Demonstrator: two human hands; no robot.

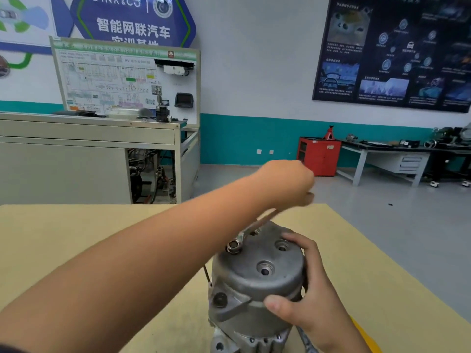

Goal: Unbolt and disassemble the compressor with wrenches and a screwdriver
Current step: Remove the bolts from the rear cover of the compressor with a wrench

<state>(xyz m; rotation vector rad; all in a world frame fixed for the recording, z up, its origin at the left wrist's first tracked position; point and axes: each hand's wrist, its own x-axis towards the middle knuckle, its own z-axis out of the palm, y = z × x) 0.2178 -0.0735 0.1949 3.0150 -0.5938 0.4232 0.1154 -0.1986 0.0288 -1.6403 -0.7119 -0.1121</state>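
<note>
Near the worktop's [76, 250] front edge the compressor [257, 284] stands on end, its base cut off below. The left hand [288, 182], blurred, has its grip closed round a wrench [257, 224] reaching the grey, pitted cap. The right hand [311, 294] clasps the cap's side. Tan board spreads wide leftward.
</note>
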